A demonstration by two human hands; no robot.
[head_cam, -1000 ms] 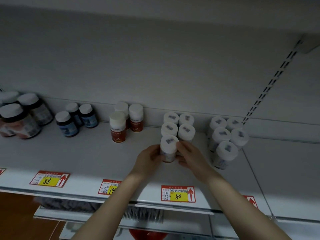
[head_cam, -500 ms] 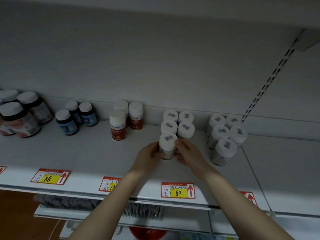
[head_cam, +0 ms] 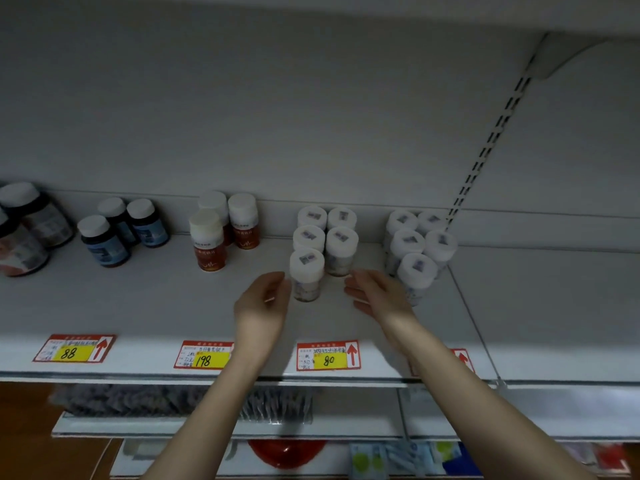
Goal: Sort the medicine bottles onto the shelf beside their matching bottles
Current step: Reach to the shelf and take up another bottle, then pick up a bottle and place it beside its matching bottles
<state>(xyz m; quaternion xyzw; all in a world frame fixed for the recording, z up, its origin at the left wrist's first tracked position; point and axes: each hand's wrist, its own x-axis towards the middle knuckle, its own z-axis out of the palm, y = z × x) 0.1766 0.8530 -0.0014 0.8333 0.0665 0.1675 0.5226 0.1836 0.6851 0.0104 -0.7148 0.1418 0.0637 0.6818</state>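
A white-capped medicine bottle (head_cam: 306,273) stands upright on the white shelf (head_cam: 156,306), at the front of a cluster of matching white-capped bottles (head_cam: 327,230). My left hand (head_cam: 265,299) hovers just left of that front bottle, fingers relaxed, holding nothing. On the bottle's right my right hand (head_cam: 375,294) is a short way off, fingers loosely extended and empty. Neither hand touches the bottle.
A second group of white-capped bottles (head_cam: 417,247) stands right of my right hand. To the left are red-labelled bottles (head_cam: 221,233), blue-labelled dark bottles (head_cam: 121,230) and larger dark jars (head_cam: 27,226). Price tags (head_cam: 327,356) line the shelf's front edge. A lower shelf (head_cam: 207,427) sits beneath.
Both hands have let go of the front white-capped bottle and drawn apart and back from it. The bottle stays standing on the shelf.
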